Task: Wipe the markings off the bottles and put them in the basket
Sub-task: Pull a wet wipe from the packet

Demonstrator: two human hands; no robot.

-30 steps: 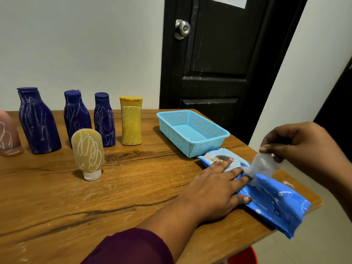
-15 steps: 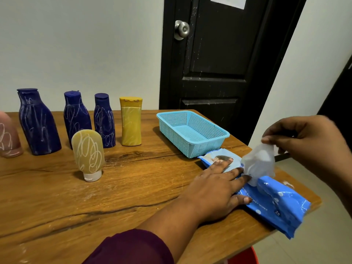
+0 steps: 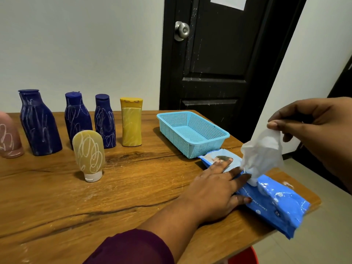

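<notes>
My left hand (image 3: 217,189) presses flat on the blue wet-wipes pack (image 3: 274,202) at the table's right edge. My right hand (image 3: 314,128) pinches a white wipe (image 3: 261,155) that rises out of the pack's opening. Three dark blue bottles (image 3: 39,122) (image 3: 77,117) (image 3: 105,121), a yellow bottle (image 3: 131,121), a tan tube (image 3: 89,153) standing on its white cap and a pink bottle (image 3: 8,138) at the left edge all carry white scribbles. The light blue basket (image 3: 221,134) sits behind the pack with no bottle in it.
The wooden table (image 3: 133,187) ends just right of the pack. A black door (image 3: 219,54) stands behind the basket. Something red (image 3: 243,257) shows below the table's near edge.
My right hand has risen and drawn the wipe further out of the pack. My left hand stays pressed on the pack. The bottles have not moved.
</notes>
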